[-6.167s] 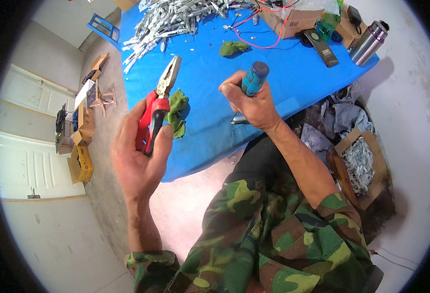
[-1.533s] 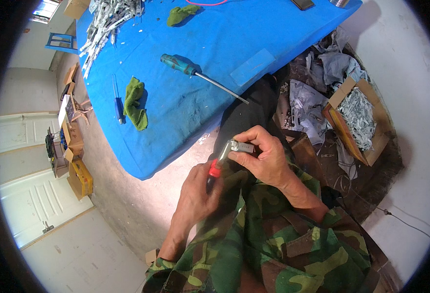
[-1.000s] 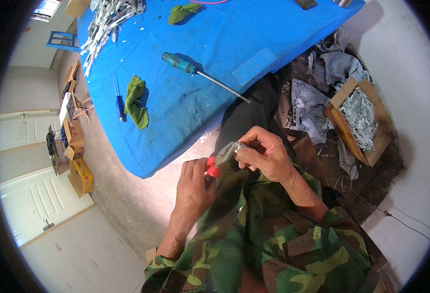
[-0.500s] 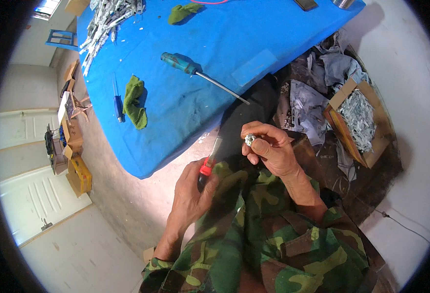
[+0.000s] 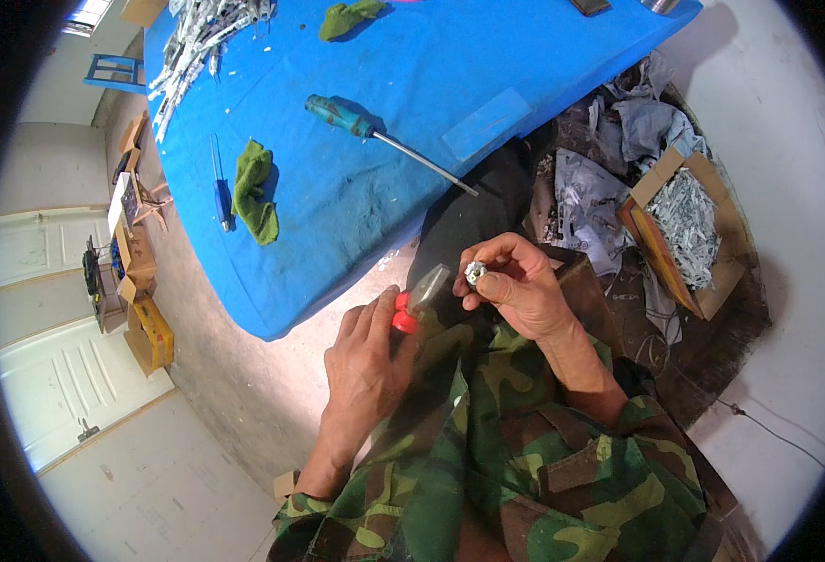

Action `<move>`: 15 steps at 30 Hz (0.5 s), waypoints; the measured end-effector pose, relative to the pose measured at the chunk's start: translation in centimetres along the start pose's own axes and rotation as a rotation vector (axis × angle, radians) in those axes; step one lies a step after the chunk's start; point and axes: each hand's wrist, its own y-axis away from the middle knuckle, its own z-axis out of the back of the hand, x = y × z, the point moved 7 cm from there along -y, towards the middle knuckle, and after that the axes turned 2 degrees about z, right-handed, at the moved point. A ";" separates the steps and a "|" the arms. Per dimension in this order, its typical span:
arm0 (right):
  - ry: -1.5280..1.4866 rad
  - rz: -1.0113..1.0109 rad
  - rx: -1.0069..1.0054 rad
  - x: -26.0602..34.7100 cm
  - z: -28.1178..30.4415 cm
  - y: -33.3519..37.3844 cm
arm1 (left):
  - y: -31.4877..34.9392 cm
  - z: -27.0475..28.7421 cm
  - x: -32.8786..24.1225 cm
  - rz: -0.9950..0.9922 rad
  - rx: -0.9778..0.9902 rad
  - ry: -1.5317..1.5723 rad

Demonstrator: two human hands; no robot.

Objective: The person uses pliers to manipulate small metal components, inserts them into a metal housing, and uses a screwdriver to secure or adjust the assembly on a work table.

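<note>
My left hand (image 5: pixel 366 361) is closed around a pair of pliers (image 5: pixel 428 287) with red grips, its pale metal jaws pointing up and to the right. Between the thumb and fingers of my right hand (image 5: pixel 523 290) is a small silvery metal part (image 5: pixel 475 272), its round, hollow-looking end toward me. The jaws are close to this part but apart from it. Both hands are over my lap, just off the near edge of the blue-covered table (image 5: pixel 375 201).
On the table lie a teal-handled screwdriver (image 5: pixel 380 138), a blue screwdriver (image 5: pixel 220 192), green cloths (image 5: pixel 255 192) and a pile of silvery strips (image 5: pixel 197 47). A cardboard box (image 5: pixel 651 245) of similar metal pieces stands at right, beside grey plastic bags (image 5: pixel 586 201).
The pliers have turned in my left hand, so that both red grips and the broad side of the jaws show. My right hand has shifted slightly left with the metal part.
</note>
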 end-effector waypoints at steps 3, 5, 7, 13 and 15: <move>-0.032 0.002 0.006 0.0 -0.4 0.0 | 0.4 -0.3 0.6 -0.009 0.004 0.029; -0.032 0.007 0.005 -0.1 -0.5 -0.1 | 0.4 -0.4 0.6 -0.028 -0.012 0.045; -0.034 0.009 -0.002 -0.4 -0.3 -0.1 | 0.3 -0.1 0.2 -0.049 -0.050 0.058; -0.040 0.007 -0.022 -0.8 -0.5 0.0 | 0.4 -0.4 0.5 -0.052 -0.033 0.053; -0.073 -0.006 -0.007 -0.9 -0.7 0.0 | 0.3 -0.4 0.4 -0.049 -0.021 0.061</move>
